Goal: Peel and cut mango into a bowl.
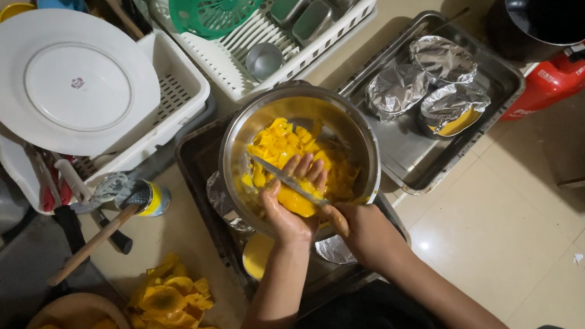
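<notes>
A person is working over a steel bowl (235,144) of yellow mango pieces (277,145). The left hand (294,202) is cupping a peeled mango half (295,200) above the bowl, fingers (310,170) spread apart under the fruit. The right hand (356,225) is gripping a knife (287,180), fingers closed around its handle, with the blade lying across the mango. The bowl is sitting on a dark tray (198,158). Mango peels (172,310) are lying on the floor at lower left. A second tray (501,78) beside it is holding foil-covered dishes (425,81).
</notes>
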